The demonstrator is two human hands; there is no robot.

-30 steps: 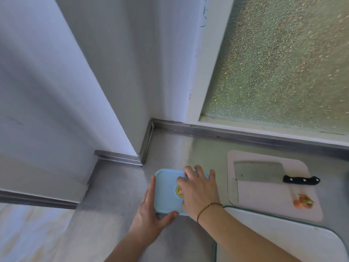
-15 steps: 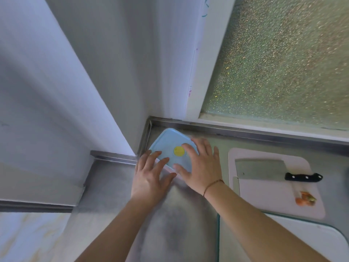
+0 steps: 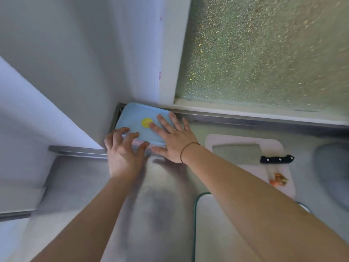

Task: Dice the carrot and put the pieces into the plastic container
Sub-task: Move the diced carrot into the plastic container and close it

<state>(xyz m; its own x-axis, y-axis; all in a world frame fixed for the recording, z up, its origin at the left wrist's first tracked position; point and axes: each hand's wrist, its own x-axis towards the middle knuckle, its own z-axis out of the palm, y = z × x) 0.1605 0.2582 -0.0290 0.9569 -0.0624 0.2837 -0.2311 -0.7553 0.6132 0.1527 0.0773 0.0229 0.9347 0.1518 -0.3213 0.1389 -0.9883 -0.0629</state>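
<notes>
The plastic container, with a light blue lid and a yellow dot, sits in the far corner of the steel counter, against the wall and the window ledge. My left hand holds its near left corner, fingers bent over the lid edge and thumb on the front side. My right hand lies flat on the lid's right part with straight fingers. Carrot scraps lie on the near right of the white cutting board. The container's contents are hidden.
A cleaver with a black handle lies flat on the cutting board. A white board with a green rim lies on the counter at the near right, under my right forearm. A blurred grey rounded object is at the right edge.
Both hands pushed the container away from me, from the open counter into the far corner by the wall. The cleaver and scraps stayed where they were.
</notes>
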